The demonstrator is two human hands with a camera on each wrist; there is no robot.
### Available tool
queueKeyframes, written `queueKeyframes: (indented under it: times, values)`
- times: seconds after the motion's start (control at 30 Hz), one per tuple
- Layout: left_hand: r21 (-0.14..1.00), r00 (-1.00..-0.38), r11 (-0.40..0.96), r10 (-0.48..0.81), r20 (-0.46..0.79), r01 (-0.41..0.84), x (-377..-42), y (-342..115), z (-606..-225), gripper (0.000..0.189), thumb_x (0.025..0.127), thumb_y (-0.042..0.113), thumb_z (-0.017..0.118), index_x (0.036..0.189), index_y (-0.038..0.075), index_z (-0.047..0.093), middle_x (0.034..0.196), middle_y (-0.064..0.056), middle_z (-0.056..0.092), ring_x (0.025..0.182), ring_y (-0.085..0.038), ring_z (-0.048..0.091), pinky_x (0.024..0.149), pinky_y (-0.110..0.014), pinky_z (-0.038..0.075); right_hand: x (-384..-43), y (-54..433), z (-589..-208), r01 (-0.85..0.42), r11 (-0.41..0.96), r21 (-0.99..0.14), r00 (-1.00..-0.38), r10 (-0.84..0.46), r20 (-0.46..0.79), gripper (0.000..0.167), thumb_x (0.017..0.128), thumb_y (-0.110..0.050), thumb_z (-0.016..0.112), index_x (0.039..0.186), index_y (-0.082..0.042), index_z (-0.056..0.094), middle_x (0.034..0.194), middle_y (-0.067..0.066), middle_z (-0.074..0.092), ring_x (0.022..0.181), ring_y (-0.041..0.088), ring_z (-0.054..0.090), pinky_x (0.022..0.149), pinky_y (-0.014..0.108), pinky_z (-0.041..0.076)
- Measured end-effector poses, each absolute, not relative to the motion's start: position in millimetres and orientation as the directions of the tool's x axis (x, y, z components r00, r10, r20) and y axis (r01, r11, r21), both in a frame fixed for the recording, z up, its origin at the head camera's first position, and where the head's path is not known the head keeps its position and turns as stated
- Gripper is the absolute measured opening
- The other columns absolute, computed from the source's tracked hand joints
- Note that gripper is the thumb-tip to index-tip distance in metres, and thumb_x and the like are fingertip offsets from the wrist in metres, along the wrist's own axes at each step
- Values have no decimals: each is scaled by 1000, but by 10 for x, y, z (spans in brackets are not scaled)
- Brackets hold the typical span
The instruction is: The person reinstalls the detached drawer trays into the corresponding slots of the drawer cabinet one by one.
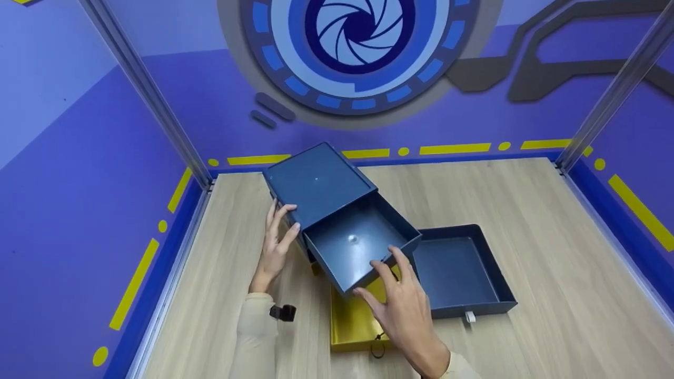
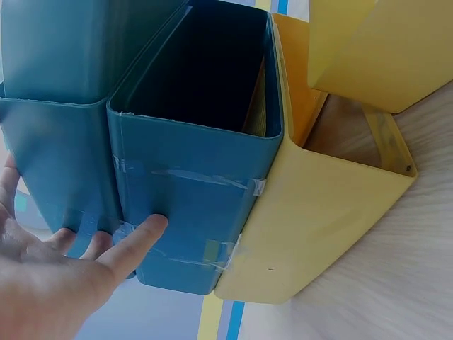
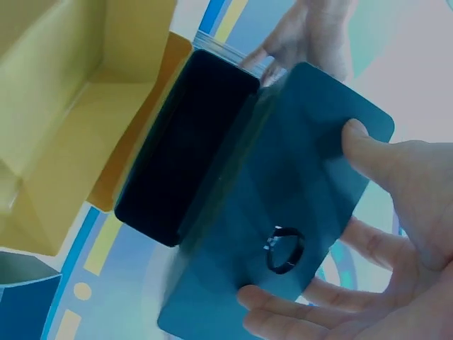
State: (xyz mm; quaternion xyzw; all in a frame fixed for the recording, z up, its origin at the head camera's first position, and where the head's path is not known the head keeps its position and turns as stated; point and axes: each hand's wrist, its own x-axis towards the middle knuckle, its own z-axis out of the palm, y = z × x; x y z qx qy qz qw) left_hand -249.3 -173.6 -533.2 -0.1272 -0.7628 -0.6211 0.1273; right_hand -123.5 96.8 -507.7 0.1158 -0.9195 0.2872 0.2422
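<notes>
A dark blue drawer [image 1: 337,237] juts partway out of the top of a stacked drawer unit [image 1: 318,181]. My right hand [image 1: 405,305] grips its front by the rim, thumb on the face, some fingers over the edge. A dark ring pull [image 3: 285,251] hangs on that front. My left hand [image 1: 274,247] steadies the unit's left side, fingertips spread against the blue shells. Below the top level, the middle blue shell [image 2: 191,184] is hollow, with no drawer inside. Under it sits a yellow shell [image 2: 318,227] with a yellow drawer [image 1: 355,326] pulled out.
A loose dark blue drawer [image 1: 455,268] with a white tab [image 1: 470,317] lies to the right of the unit on the wooden tabletop [image 1: 547,252]. Painted purple walls [image 1: 526,121] with metal corner posts [image 1: 150,100] enclose the back and sides. A black band [image 1: 283,313] is at my left wrist.
</notes>
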Motion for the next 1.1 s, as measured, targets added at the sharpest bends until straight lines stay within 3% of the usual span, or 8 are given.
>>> queueKeyframes:
  times: [0.1, 0.23, 0.37, 0.5, 0.63, 1.1]
  values:
    - [915, -936, 201, 33, 351, 350, -2493, -1746, -5331, 46, 108, 21, 56, 153, 13, 53, 179, -16, 5, 167, -37, 2, 127, -74, 5, -1221, 945, -5139, -344, 795, -500, -848, -35, 528, 66, 82, -38, 93, 136, -12, 65, 159, 24, 46, 91, 32, 69, 60, 31, 55]
    - [913, -935, 204, 35, 352, 352, -2509, -1738, -5336, 46, 108, 21, 56, 152, 13, 53, 179, -15, 6, 167, -37, 3, 127, -74, 5, -1219, 945, -5280, -378, 785, -492, -786, 9, 618, 64, 80, -33, 95, 129, -7, 64, 152, 27, 49, 122, 47, 66, 85, 54, 62]
    - [910, -931, 201, 35, 363, 363, -2514, -1740, -5331, 47, 107, 21, 55, 153, 13, 52, 179, -15, 6, 167, -37, 3, 128, -73, 5, -1273, 965, -5405, -442, 779, -445, -706, 4, 708, 53, 76, -26, 96, 116, -4, 67, 137, 24, 60, 116, 44, 67, 94, 59, 58]
    - [917, -935, 186, 33, 352, 352, -2497, -1740, -5335, 47, 107, 20, 55, 153, 11, 52, 180, -15, 4, 167, -39, 3, 126, -77, 6, -1323, 987, -5458, -459, 780, -425, -687, -8, 727, 51, 77, -24, 95, 116, -5, 68, 131, 21, 62, 110, 38, 67, 89, 54, 58]
    - [925, -943, 185, 40, 329, 331, -2484, -1730, -5345, 47, 108, 21, 54, 154, 12, 51, 180, -14, 2, 167, -39, 3, 123, -81, 9, -1348, 994, -5476, -443, 789, -425, -697, -6, 717, 52, 77, -25, 97, 115, -6, 67, 128, 20, 61, 106, 35, 66, 85, 51, 57]
    - [919, -941, 205, 40, 337, 338, -2498, -1748, -5338, 47, 108, 22, 56, 154, 13, 51, 180, -15, 4, 167, -39, 3, 124, -78, 8, -1404, 940, -5485, -429, 781, -454, -723, 4, 691, 52, 79, -29, 96, 116, -6, 67, 130, 21, 60, 110, 36, 65, 92, 52, 58]
